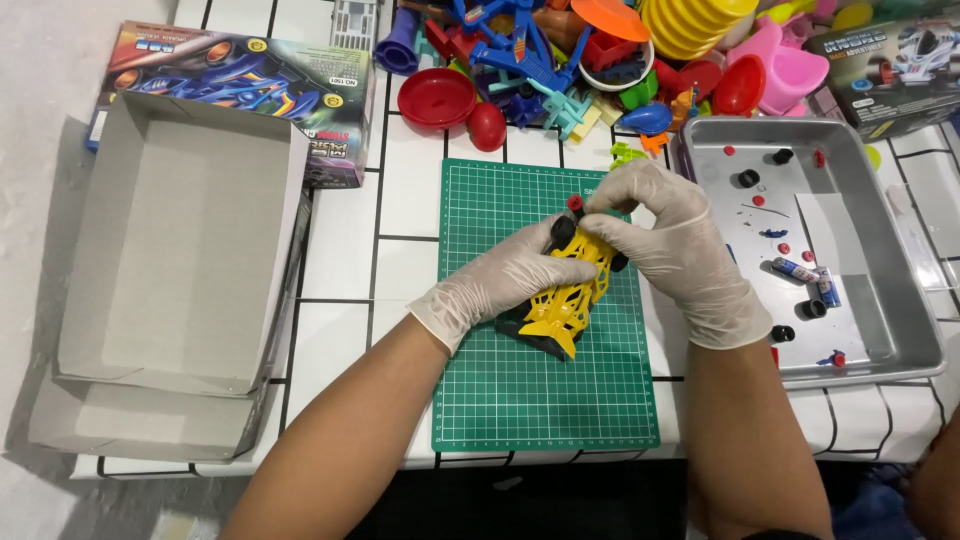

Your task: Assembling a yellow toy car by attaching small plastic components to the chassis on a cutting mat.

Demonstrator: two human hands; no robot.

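A small yellow model car (566, 300) with a black underside and black wheels rests tilted on a green cutting mat (520, 400). My left hand (500, 283), in a pale glove, wraps its side from the left. My right hand (665, 235), also gloved, pinches the car's far end, where a small red part (575, 203) shows at the fingertips. Both hands grip the car over the middle of the mat.
A metal tray (880, 240) on the right holds small wheels, red bits and two batteries (810, 278). An open grey cardboard box (170, 250) and its printed lid (240, 80) lie left. A heap of colourful plastic toys (600, 60) lines the back. Another printed box (890, 60) is far right.
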